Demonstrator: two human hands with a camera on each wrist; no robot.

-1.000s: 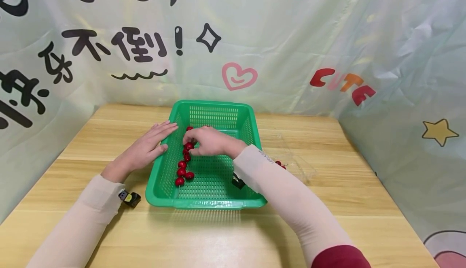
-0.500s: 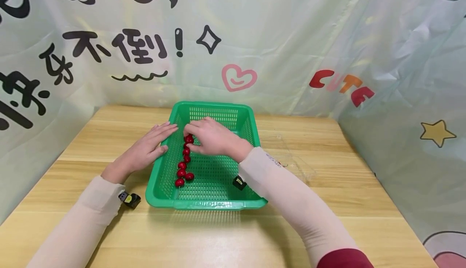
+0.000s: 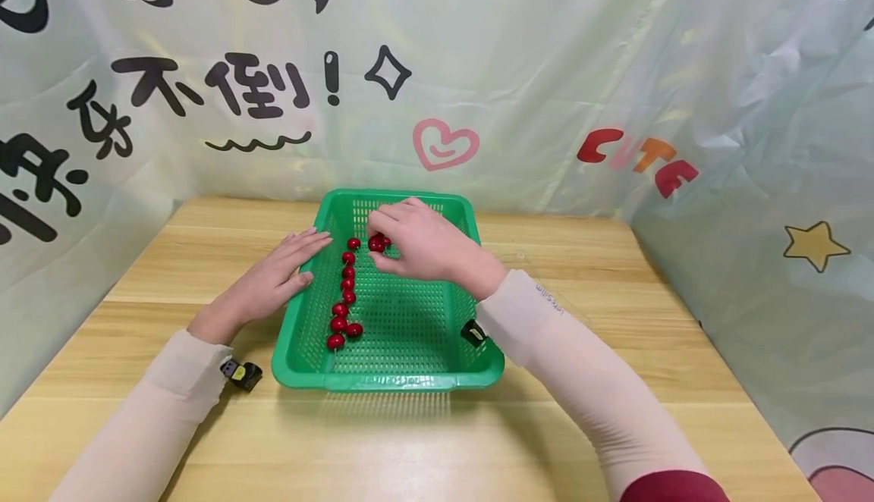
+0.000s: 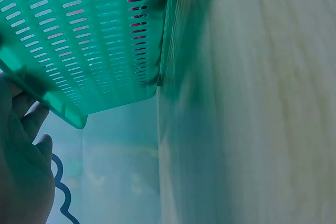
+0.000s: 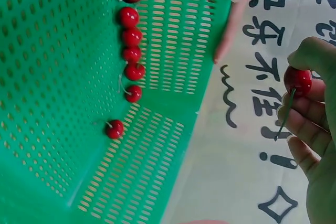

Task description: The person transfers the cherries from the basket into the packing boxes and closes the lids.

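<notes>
My right hand (image 3: 426,240) pinches a red cherry (image 5: 298,81) between thumb and fingers, its green stem hanging down. It is held over the back part of a green plastic basket (image 3: 389,383). Along the basket's left wall lies a row of several cherries (image 3: 348,284), with one cherry (image 3: 354,330) beside the row near the front. Another cherry (image 5: 115,129) lies by the far wall, partly behind my right fingers in the head view. My left hand (image 3: 269,274) rests on the basket's left rim, fingers straight.
The basket stands on a wooden table (image 3: 683,381). A clear plastic box (image 3: 522,261) is to its right, mostly hidden by my right sleeve. A printed cloth backdrop (image 3: 532,70) hangs close behind the table and along its sides.
My right hand has moved from the row of cherries toward the back and right, carrying the cherry. The row now shows uncovered. My left hand has stayed on the rim.
</notes>
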